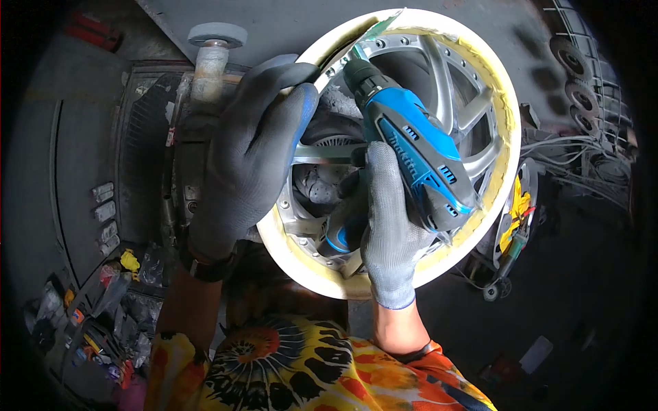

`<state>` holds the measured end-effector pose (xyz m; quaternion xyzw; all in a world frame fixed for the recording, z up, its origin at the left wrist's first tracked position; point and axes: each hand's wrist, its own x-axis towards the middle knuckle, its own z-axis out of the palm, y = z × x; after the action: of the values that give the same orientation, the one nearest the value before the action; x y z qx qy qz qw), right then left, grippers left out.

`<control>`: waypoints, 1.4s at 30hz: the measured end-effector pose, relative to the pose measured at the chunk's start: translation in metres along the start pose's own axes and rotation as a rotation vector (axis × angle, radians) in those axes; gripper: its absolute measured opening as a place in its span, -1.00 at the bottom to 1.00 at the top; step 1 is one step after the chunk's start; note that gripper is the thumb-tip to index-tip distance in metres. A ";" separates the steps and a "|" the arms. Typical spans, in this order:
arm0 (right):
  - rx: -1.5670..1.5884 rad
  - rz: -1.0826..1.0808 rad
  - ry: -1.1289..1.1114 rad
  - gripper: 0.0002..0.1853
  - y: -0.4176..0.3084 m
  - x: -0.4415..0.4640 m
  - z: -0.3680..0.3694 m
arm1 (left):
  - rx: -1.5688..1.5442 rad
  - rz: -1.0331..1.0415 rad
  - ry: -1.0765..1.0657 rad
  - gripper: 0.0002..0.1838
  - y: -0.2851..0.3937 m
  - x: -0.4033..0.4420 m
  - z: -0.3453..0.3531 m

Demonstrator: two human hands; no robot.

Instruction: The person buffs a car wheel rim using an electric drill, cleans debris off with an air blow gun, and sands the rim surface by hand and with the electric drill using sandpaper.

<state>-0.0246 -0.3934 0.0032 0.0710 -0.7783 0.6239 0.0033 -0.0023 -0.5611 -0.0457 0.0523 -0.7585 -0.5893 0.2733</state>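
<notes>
A cordless drill [418,154], blue and black with Makita lettering, is gripped in my gloved right hand [391,226]. Its chuck points up and left, over the upper left of a multi-spoke wheel rim [506,89]. Something green [377,29] shows just past the chuck, at the rim's top edge; I cannot make out what it is. My gloved left hand [257,140] is closed over the rim's upper left edge, its fingertips beside a dark strip there. The rim's pale yellowish outer band faces up, with silver spokes and small bolts inside it.
A post with a round grey top [218,34] stands at the upper left. Small wheels [570,58] line a wire rack at the upper right. Cables and an angle grinder-like tool [510,257] lie to the right. Plastic bags and clutter [123,322] fill the lower left.
</notes>
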 end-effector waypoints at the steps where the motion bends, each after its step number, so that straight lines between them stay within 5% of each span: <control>1: -0.015 -0.144 0.004 -0.59 0.003 0.001 0.001 | -0.019 -0.024 -0.005 -0.75 0.000 0.001 0.000; 7: -0.022 0.160 -0.023 -0.57 -0.004 -0.007 -0.004 | 0.027 0.030 -0.015 -0.76 0.000 0.000 -0.002; 14: -0.220 0.031 -0.070 -0.54 0.005 -0.011 -0.008 | 0.076 0.105 0.006 -0.75 -0.003 -0.004 -0.001; 18: 0.012 0.090 0.013 -0.58 0.000 -0.004 -0.001 | 0.087 0.093 0.002 -0.76 -0.003 -0.005 -0.002; 23: -0.193 -0.205 -0.019 -0.58 0.014 -0.001 -0.007 | 0.083 0.119 0.030 -0.76 -0.007 -0.004 0.000; 27: 0.077 0.104 0.034 -0.58 -0.007 -0.003 0.003 | 0.084 0.122 0.030 -0.76 -0.010 -0.005 0.000; 32: -0.231 -0.106 -0.055 -0.60 0.007 -0.005 -0.009 | 0.081 0.148 0.030 -0.76 -0.009 -0.003 0.000; 34: -0.022 0.103 -0.016 -0.59 -0.004 -0.005 -0.004 | 0.073 0.101 0.030 -0.76 -0.009 -0.003 0.000; 42: -0.099 0.137 -0.024 -0.49 -0.001 -0.007 -0.002 | 0.114 0.122 0.027 -0.76 -0.008 -0.004 -0.002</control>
<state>-0.0179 -0.3908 0.0036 0.0249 -0.8111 0.5826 -0.0452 -0.0002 -0.5635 -0.0544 0.0294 -0.7890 -0.5265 0.3153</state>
